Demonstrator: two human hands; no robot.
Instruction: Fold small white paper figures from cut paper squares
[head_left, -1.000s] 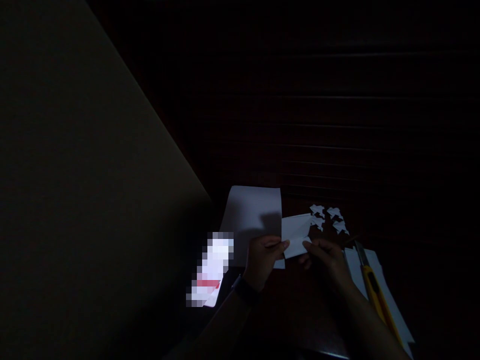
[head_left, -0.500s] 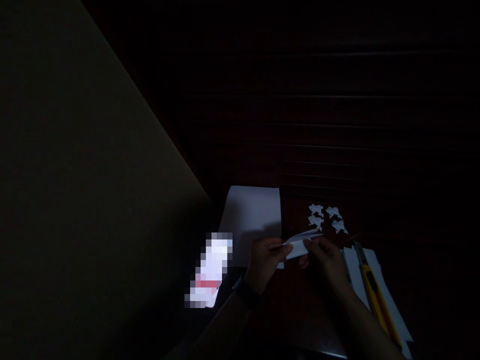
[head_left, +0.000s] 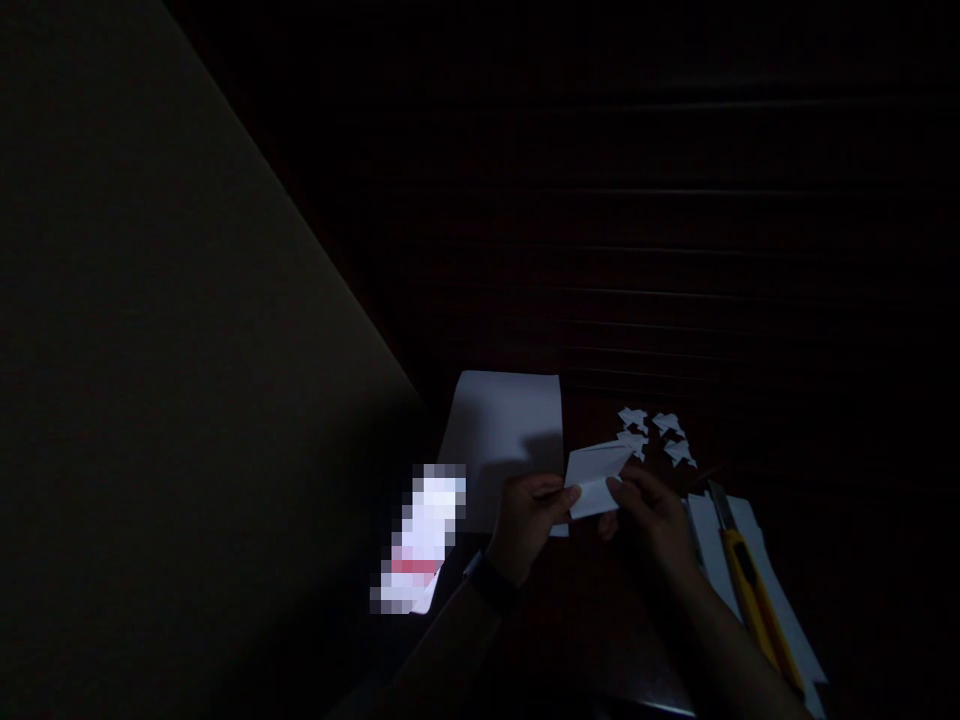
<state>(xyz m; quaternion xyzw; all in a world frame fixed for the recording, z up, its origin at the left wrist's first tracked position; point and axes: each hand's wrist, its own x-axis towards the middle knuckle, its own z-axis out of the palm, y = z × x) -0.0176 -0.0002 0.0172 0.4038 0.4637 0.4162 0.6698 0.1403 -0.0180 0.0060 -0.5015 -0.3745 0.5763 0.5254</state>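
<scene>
A small folded piece of white paper point(head_left: 598, 480) is held up between my two hands, with a crease across it and its upper part standing open. My left hand point(head_left: 527, 515) pinches its left edge, thumb on the near face. On the opposite edge, my right hand point(head_left: 654, 520) has its thumb pressed on the paper, other fingers behind it and partly hidden. Just beyond the right hand lie several small folded paper shapes point(head_left: 679, 453). A larger sheet of white paper point(head_left: 506, 420) lies flat behind the left hand.
A yellow utility knife point(head_left: 757, 600) rests on a stack of white paper point(head_left: 787, 610) at the right. Left of my left wrist is a lit, blurred-out phone screen point(head_left: 424, 540). A pale wall point(head_left: 187, 350) rises on the left, and the dark table point(head_left: 585, 620) is dimly lit.
The folded paper has opened out at its crease, so its upper flap now shows as a broad face. Both hands stay nearly in place.
</scene>
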